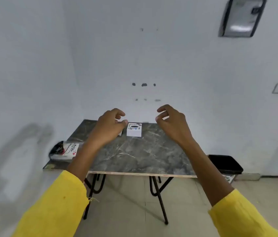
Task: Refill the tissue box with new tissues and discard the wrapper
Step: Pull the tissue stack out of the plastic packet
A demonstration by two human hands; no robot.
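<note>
Between both raised hands, at the far edge of the dark marble-patterned tabletop (143, 151), sits the small white printed tissue box (134, 130); left hand (107, 127) nearer, right hand (174, 122) equally empty (fingers loosely curled).

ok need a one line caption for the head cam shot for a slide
Both empty hands, left and right, reach toward the white tissue box on the marble-patterned table; black bin waits at the right.

1 head view looks forward and down over the table (143, 154) from nearby.
</note>
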